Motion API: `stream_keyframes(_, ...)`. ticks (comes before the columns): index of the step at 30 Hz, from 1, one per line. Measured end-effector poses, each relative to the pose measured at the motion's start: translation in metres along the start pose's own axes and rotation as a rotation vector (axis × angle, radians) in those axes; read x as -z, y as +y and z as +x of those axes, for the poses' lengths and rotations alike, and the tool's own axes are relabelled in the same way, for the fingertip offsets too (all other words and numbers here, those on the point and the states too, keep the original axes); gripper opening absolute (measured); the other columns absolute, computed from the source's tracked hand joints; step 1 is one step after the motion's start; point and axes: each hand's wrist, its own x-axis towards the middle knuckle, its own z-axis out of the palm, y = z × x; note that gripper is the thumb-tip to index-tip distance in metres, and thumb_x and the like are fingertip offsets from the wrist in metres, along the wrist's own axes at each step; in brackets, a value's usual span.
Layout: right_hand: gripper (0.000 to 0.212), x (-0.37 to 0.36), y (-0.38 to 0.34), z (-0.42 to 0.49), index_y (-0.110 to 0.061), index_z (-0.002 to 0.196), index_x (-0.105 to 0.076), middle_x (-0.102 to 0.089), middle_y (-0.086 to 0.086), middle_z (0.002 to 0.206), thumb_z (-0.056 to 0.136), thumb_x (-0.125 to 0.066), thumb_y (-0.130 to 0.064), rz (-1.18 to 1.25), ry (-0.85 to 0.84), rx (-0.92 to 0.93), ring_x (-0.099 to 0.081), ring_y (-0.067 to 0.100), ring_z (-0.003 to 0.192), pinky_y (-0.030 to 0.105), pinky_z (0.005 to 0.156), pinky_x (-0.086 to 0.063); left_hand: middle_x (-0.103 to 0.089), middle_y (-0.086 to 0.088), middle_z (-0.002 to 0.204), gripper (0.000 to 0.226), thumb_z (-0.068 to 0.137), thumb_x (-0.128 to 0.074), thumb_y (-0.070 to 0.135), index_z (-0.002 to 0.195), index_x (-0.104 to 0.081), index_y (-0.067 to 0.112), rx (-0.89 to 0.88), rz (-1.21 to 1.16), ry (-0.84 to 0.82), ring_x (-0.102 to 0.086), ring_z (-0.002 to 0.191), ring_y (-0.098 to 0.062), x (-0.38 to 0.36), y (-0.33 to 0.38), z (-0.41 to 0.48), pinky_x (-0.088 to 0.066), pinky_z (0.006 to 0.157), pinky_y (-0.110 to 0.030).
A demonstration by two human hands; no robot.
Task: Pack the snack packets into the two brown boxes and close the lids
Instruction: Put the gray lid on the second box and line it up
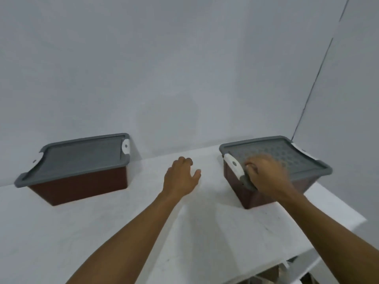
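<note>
Head view: two brown boxes stand well apart on the white desk (123,222), both pushed back toward the wall (184,68). The left box (82,181) has its grey left lid (78,156) seated. The right box (235,187) also wears its right lid (291,158). No snack packets show, and I cannot tell what is inside either box.

The right hand (264,173) is blurred, its fingers curled over the right lid's near corner just beside the white latch (232,165). The left hand (181,177) hovers over the desk between the boxes, loosely curled and holding nothing.

This looks like the closing step on the right box. The likely next move is a firm press on that corner, then snapping the latch.

The right box sits near the desk's right edge, so a sideways shove could push it off. There is open room between the boxes and toward the person.
</note>
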Motion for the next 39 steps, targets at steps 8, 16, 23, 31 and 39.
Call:
stream_keyframes(8, 0.027, 0.019, 0.093, -0.042, -0.033, 0.105, -0.061, -0.057, -0.009, 0.114, 0.097, -0.040, -0.046, -0.112, 0.053, -0.075, -0.048, 0.014, 0.110, 0.040, 0.098, -0.030, -0.064, -0.008, 0.105, 0.043, 0.084, -0.067, 0.042, 0.111, -0.050, 0.014, 0.423, -0.830, -0.233, -0.068, 0.086, -0.023, -0.053, 0.138, 0.019, -0.056, 0.054, -0.029)
stream_keyframes(16, 0.058, 0.021, 0.117, -0.045, -0.041, 0.122, -0.050, -0.045, -0.009, 0.136, 0.087, -0.012, -0.067, -0.145, -0.014, -0.095, -0.035, 0.016, 0.131, 0.053, 0.109, -0.017, -0.068, -0.018, 0.100, 0.029, 0.080, -0.074, 0.013, 0.103, -0.059, 0.003, 0.510, -0.934, -0.198, -0.066, 0.079, -0.025, -0.053, 0.132, 0.022, -0.054, 0.059, -0.032)
stream_keyframes(23, 0.072, 0.000, 0.095, -0.039, -0.032, 0.123, -0.057, -0.055, -0.005, 0.131, 0.086, -0.015, -0.077, -0.052, 0.045, 0.058, -0.048, 0.018, 0.120, 0.043, 0.097, -0.043, -0.064, -0.016, 0.097, 0.025, 0.085, -0.068, 0.017, 0.103, -0.058, 0.002, 0.565, -0.811, -0.041, -0.060, 0.076, -0.022, -0.005, 0.061, 0.004, -0.050, 0.064, -0.034)
stream_keyframes(31, 0.081, -0.039, 0.008, 0.003, -0.035, 0.137, -0.046, -0.044, -0.010, 0.143, 0.078, -0.018, -0.083, 0.061, -0.102, 0.322, -0.037, 0.011, 0.130, 0.030, 0.099, -0.043, -0.063, -0.006, 0.115, 0.033, 0.089, -0.064, 0.027, 0.118, -0.056, 0.013, 0.643, -0.556, 0.199, -0.060, 0.101, -0.024, 0.047, -0.033, -0.035, -0.049, 0.089, -0.036)
stream_keyframes(39, 0.075, -0.063, -0.014, 0.019, -0.033, 0.131, -0.053, -0.051, -0.008, 0.138, 0.083, -0.020, -0.080, 0.096, -0.025, 0.385, -0.046, 0.015, 0.124, 0.034, 0.095, -0.049, -0.049, -0.005, 0.132, 0.049, 0.095, -0.051, 0.045, 0.133, -0.050, 0.014, 0.408, -0.071, 0.244, -0.049, 0.120, -0.023, 0.053, -0.042, -0.060, -0.041, 0.096, -0.033)
